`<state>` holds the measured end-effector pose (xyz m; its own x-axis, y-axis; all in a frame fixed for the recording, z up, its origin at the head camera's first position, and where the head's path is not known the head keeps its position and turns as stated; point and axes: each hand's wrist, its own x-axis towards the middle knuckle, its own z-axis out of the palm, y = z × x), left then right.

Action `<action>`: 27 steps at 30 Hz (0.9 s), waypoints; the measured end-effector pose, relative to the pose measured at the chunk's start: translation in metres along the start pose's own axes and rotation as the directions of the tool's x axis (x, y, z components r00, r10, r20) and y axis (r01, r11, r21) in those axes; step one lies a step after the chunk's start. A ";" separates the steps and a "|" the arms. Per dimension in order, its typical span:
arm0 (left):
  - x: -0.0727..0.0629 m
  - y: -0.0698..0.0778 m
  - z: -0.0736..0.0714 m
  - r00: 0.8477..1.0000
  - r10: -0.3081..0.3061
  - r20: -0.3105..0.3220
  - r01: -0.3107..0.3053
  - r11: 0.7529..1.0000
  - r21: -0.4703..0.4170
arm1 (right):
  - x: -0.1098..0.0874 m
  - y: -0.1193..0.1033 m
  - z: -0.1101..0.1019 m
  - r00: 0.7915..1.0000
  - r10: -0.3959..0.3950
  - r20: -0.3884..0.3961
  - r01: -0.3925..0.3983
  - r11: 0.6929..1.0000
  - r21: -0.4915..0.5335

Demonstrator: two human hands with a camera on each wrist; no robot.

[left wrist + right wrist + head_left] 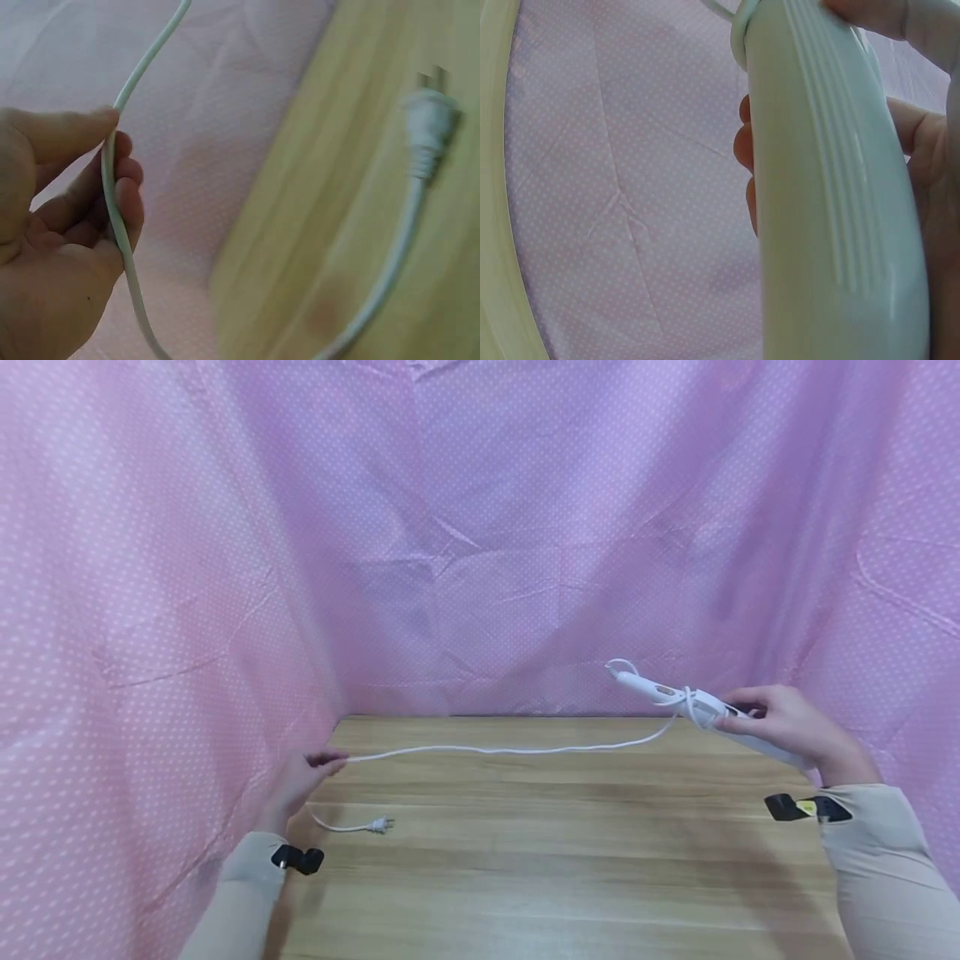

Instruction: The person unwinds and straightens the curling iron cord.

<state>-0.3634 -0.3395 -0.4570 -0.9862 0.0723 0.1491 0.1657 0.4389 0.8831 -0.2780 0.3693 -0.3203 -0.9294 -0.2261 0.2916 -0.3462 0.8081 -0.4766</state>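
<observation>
My right hand [795, 724] grips a white hair straightener [647, 686] at the right, held up over the far edge of the table. A loop of its white power cord [487, 750] goes round the middle of the body. From there the cord stretches leftward to my left hand [294, 787], which pinches it between thumb and fingers. Past that hand the free end curves back, with a two-pin plug [430, 124] over the tabletop. In the right wrist view the ribbed casing [817, 195] fills much of the picture, my fingers wrapped round it.
A light wooden table [525, 868] lies below both hands. Pink dotted cloth [487, 568] hangs behind the table and along both sides, close to each arm. Dark wrist cameras [298, 859] sit on the sleeves.
</observation>
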 end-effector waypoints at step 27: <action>-0.007 -0.034 0.058 0.991 -0.103 0.081 0.083 0.971 0.224 | 0.007 -0.017 0.004 0.999 0.020 0.046 -0.023 0.998 0.067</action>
<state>-0.3620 -0.3029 -0.5139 -0.9949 0.0987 0.0206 0.0787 0.6327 0.7704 -0.2792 0.3515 -0.3132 -0.9411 -0.2345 0.2437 -0.3323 0.7751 -0.5373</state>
